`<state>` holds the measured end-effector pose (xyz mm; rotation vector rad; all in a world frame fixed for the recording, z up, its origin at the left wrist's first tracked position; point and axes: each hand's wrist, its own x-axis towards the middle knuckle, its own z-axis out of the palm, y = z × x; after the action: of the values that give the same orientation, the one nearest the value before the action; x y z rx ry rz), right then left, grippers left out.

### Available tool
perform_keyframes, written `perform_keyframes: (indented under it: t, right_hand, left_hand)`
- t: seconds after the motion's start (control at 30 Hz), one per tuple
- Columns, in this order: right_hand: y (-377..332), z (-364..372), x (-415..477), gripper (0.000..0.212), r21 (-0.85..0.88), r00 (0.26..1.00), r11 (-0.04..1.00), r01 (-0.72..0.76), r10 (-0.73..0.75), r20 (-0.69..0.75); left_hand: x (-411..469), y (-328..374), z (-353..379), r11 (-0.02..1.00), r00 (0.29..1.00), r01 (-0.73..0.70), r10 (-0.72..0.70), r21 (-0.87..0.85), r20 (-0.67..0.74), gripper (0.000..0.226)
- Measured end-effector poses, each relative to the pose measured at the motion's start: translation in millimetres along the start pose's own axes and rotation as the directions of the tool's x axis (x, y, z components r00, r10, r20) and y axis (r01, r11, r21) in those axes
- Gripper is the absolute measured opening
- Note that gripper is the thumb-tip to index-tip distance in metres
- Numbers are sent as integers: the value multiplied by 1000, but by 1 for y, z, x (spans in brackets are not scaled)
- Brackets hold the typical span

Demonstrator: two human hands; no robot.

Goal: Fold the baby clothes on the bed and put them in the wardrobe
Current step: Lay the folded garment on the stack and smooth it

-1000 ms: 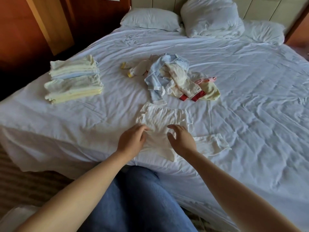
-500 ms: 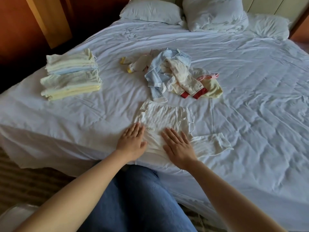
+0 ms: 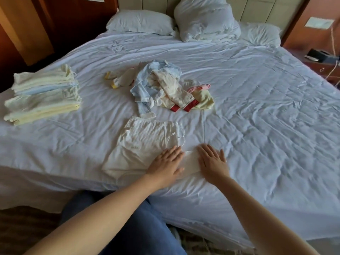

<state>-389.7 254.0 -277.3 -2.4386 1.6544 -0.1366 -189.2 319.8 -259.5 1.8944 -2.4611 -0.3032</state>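
A white baby garment (image 3: 147,144) lies spread flat near the front edge of the bed (image 3: 257,116). My left hand (image 3: 166,163) presses flat on its right side, fingers straight. My right hand (image 3: 212,160) lies flat just to the right, over the garment's sleeve, fingers straight too. Behind the garment sits a loose heap of unfolded baby clothes (image 3: 161,91) in blue, cream, yellow and pink. A neat stack of folded baby clothes (image 3: 42,96) stands at the bed's left edge.
Pillows (image 3: 206,19) lie against the headboard. A dark wooden wardrobe (image 3: 27,28) stands at the far left. A bedside table (image 3: 322,61) with a cable is at the far right. My knee in blue jeans (image 3: 128,227) is below the bed's edge.
Both hands slid to the right across the garment, from its lower middle onto its right side and sleeve. The camera view shifted right as well.
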Motion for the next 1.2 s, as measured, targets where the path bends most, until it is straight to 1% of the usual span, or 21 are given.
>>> perform_keyframes:
  t: [0.07, 0.13, 0.23, 0.3, 0.4, 0.47, 0.53, 0.6, 0.67, 0.7, 0.73, 0.77, 0.8, 0.87, 0.9, 0.93, 1.0, 1.07, 1.1, 1.13, 1.2]
  right_hand:
    - [11, -9, 2, 50, -54, 999, 998, -17, 18, 28]
    - [16, -17, 5, 49, -64, 999, 998, 6, -4, 39]
    - [21, -30, 13, 47, -9, 998, 999, 33, -32, 48]
    - [27, -39, 21, 44, 13, 999, 1000, 9, -10, 53]
    - [34, -50, 25, 36, 47, 995, 995, -87, 85, 45]
    - [36, -53, 24, 24, 160, 984, 971, -179, 173, 54]
    - [38, -55, 24, 26, 310, 969, 918, -246, 234, 77]
    - [37, -59, 23, 17, 491, 960, 825, -278, 261, 105]
    - [30, -67, 19, 12, 650, 956, 706, -281, 263, 128]
    - [24, -71, 16, 13, 710, 959, 651, -270, 247, 138]
    - [17, -76, 13, 18, 757, 964, 601, -257, 220, 152]
    - [9, -80, 10, 24, 788, 968, 565, -247, 186, 170]
    - [1, -83, 9, 30, 805, 970, 540, -244, 149, 194]
    - [-14, -86, 9, 36, 840, 961, 473, -266, 66, 268]
    - [-19, -86, 10, 37, 863, 950, 414, -290, 18, 311]
    - [-25, -85, 11, 39, 883, 942, 355, -306, -21, 335]
    - [-37, -82, 14, 40, 916, 963, 308, -258, -1, 271]
    - [-48, -75, 17, 35, 933, 985, 324, -157, 123, 123]
    - [-53, -70, 19, 31, 928, 984, 351, -122, 168, 65]
    - [-59, -65, 20, 28, 909, 984, 407, -88, 180, 14]
    - [-69, -50, 22, 23, 791, 988, 612, -8, 126, -87]
  left_hand:
    - [13, 12, 2, 999, 999, -18, 17, 43, 29, 62]
    - [21, 17, 8, 997, 998, -22, 18, 71, 54, 64]
    - [24, 19, 21, 989, 999, -43, 38, 142, 38, 85]
    - [24, 18, 26, 985, 998, -47, 39, 166, 53, 97]
    - [27, 17, 29, 989, 997, -38, 28, 140, 72, 95]
    - [31, 17, 30, 992, 996, -28, 17, 125, 85, 83]
    - [35, 18, 27, 995, 990, 1, -16, 102, 142, 72]
    - [39, 17, 18, 1000, 976, 22, -26, 21, 216, 67]
    - [44, 18, 5, 992, 983, 40, -18, -122, 181, 63]
    - [46, 21, -2, 959, 995, 57, -30, -278, 99, 54]
    - [47, 27, -11, 873, 997, 79, -81, -482, 17, 46]
    - [47, 32, -20, 730, 987, 97, -157, -676, -29, 49]
    - [45, 38, -31, 562, 974, 122, -228, -818, -11, 53]
    - [43, 41, -43, 240, 942, 226, -299, -944, 150, 60]
    - [42, 39, -47, 128, 923, 266, -321, -956, 214, 61]
    - [39, 34, -49, 81, 903, 288, -354, -954, 243, 58]
    - [32, 22, -52, 75, 870, 287, -437, -955, 227, 37]
    - [22, 5, -53, 96, 847, 267, -498, -959, 186, 17]
    - [17, -6, -52, 110, 837, 261, -521, -959, 168, 15]
    - [12, -17, -51, 157, 825, 266, -547, -951, 140, 16]
    - [1, -40, -48, 284, 803, 287, -593, -915, 67, 19]
